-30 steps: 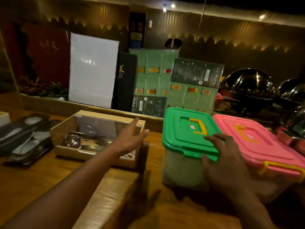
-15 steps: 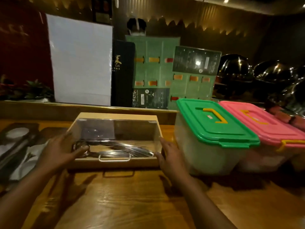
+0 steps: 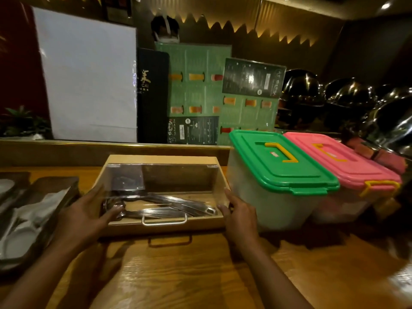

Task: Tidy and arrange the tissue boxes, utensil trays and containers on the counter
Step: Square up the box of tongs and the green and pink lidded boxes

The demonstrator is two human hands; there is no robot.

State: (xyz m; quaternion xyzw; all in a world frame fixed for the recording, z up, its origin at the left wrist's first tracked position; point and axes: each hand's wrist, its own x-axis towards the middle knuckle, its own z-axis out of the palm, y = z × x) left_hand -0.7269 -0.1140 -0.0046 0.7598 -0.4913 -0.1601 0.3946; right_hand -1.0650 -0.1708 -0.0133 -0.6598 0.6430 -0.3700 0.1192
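A wooden utensil box (image 3: 163, 159) with a clear lid and a metal handle stands in the middle of the wooden counter (image 3: 200, 270). Metal cutlery (image 3: 165, 206) lies inside it. My left hand (image 3: 84, 216) grips the box's left front corner and my right hand (image 3: 239, 216) presses on its right front corner. Right of the box stands a translucent container with a green lid (image 3: 278, 161), and beside that one with a pink lid (image 3: 338, 159). Both have yellow handles.
A dark tray (image 3: 40, 192) with white spoons lies at the left edge. Menu boards (image 3: 200, 92) and a white sheet (image 3: 89, 74) lean against the ledge behind. Shiny metal dome covers (image 3: 347, 94) fill the back right.
My right hand left the green-lidded container and both hands came onto the utensil box. The box now sits squarer to me, close to the green container.
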